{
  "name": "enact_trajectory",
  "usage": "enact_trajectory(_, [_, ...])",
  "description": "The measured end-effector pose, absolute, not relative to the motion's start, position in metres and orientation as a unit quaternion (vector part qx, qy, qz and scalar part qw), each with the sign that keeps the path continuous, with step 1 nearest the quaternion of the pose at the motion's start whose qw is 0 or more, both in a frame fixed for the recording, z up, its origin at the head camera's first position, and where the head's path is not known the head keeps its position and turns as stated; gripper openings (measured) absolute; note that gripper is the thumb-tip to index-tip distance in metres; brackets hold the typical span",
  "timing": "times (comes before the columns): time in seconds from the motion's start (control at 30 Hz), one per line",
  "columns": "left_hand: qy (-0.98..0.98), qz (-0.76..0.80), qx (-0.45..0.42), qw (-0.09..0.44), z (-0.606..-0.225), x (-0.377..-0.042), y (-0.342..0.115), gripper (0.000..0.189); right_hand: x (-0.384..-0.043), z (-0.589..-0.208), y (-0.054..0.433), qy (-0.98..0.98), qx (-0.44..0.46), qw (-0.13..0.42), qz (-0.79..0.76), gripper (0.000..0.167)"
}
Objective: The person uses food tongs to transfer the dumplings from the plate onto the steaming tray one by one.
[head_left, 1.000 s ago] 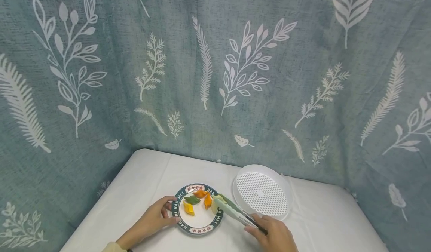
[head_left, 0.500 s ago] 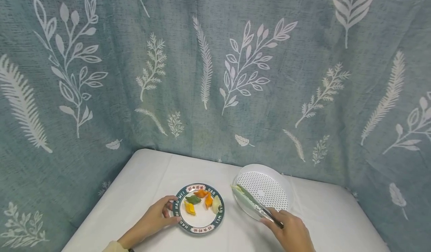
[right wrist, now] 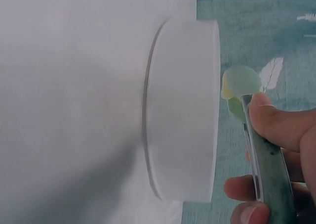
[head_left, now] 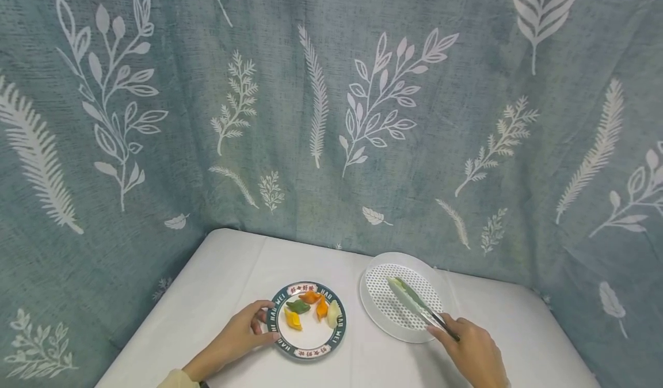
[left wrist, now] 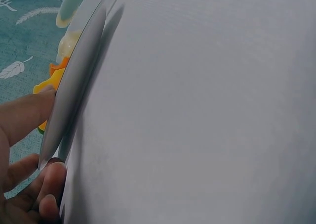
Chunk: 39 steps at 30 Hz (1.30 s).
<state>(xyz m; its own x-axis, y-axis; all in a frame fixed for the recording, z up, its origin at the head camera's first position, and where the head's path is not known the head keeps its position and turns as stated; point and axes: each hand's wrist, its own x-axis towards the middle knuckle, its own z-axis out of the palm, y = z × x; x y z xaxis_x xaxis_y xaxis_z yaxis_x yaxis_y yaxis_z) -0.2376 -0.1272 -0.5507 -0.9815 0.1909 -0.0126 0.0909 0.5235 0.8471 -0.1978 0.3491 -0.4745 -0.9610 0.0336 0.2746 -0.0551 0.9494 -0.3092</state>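
Note:
My left hand [head_left: 240, 333] pinches the near-left rim of a round plate [head_left: 311, 353] with a dark green patterned border, thumb over the edge and fingers at its underside in the left wrist view. Small dumpling-shaped pieces lie on it: a yellow one [head_left: 293, 319], a green one [head_left: 297, 306], two orange ones [head_left: 322, 307] and a pale one [head_left: 334, 314]. My right hand [head_left: 473, 350] grips tongs [head_left: 414, 304] with pale green ends and metal handles. Their tips are over the white perforated tray [head_left: 409, 335]. I cannot tell whether something sits between the tips.
A white cloth covers the table [head_left: 233, 273]. The tray has a raised wall, which the right wrist view shows side-on [right wrist: 182, 110]. Behind and to the left hangs a blue-green curtain [head_left: 290, 215] with white leaf prints.
My right hand has carried the tongs rightward, from the plate's right side to over the tray's middle. The left hand has stayed on the plate's rim.

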Motion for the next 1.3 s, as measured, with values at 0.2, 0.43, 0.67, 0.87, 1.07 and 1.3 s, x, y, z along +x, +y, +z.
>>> enact_trajectory(0.2, [0.870,0.484,0.078,0.055,-0.549,-0.237,-0.128,0.078,-0.210,-0.478,0.368,-0.983,-0.003,0.131,0.128,0.061])
enact_trajectory(0.43, [0.869,0.486,0.074,0.058,-0.550,-0.237,-0.128,0.077,-0.227,-0.478,0.382,-0.987,-0.040,0.103,0.118,0.064])
enact_trajectory(0.67, [0.867,0.489,0.075,0.057,-0.551,-0.238,-0.128,0.077,-0.238,-0.480,0.390,-0.986,-0.040,0.114,0.118,0.058])
enact_trajectory(0.87, [0.865,0.492,0.078,0.058,-0.551,-0.238,-0.129,0.078,-0.244,-0.479,0.391,-0.988,-0.048,0.092,0.110,0.047])
enact_trajectory(1.07, [0.866,0.491,0.076,0.059,-0.551,-0.238,-0.130,0.078,-0.250,-0.476,0.388,-0.992,-0.065,0.053,0.099,0.050])
enact_trajectory(1.3, [0.866,0.491,0.078,0.056,-0.550,-0.238,-0.130,0.077,-0.249,-0.477,0.387,-0.990,-0.077,0.063,0.103,0.062])
